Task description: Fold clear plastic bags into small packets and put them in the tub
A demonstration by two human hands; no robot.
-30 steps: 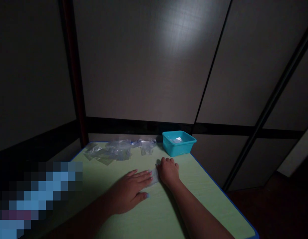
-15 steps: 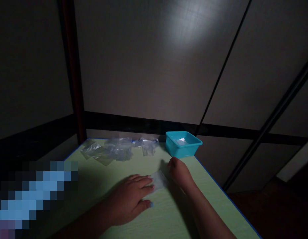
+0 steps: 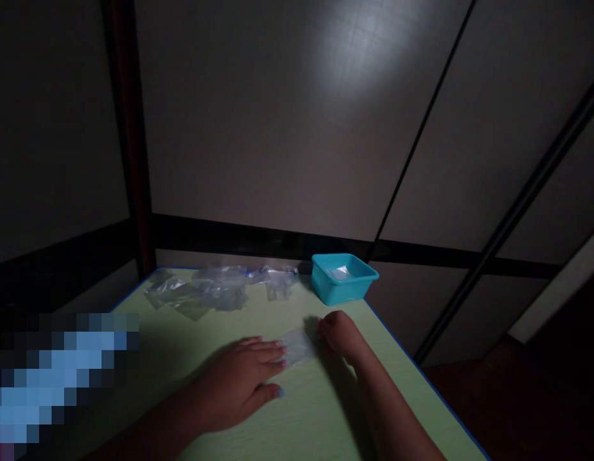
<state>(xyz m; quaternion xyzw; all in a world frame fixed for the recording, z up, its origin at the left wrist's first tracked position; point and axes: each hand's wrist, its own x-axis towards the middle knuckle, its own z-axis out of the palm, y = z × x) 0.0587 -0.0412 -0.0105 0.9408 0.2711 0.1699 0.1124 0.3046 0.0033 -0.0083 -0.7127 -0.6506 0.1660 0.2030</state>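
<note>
A small clear plastic bag [image 3: 297, 347] lies flat on the green table [image 3: 297, 410]. My left hand [image 3: 246, 378] rests palm down with its fingers spread, the fingertips on the bag's left edge. At the bag's right side is my right hand [image 3: 339, 333], its fingers curled together near the bag's edge. Whatever those fingers pinch, if anything, is too small and dark to make out.
A turquoise basket [image 3: 342, 291] stands at the table's back right corner with something clear and shiny inside. Several clear plastic bags [image 3: 220, 291] are spread along the back left. Dark panelled doors [image 3: 277, 128] rise behind the table.
My right hand has come down a little, closer to the bag's right edge. My left hand stays on the bag. The whole view has shifted slightly.
</note>
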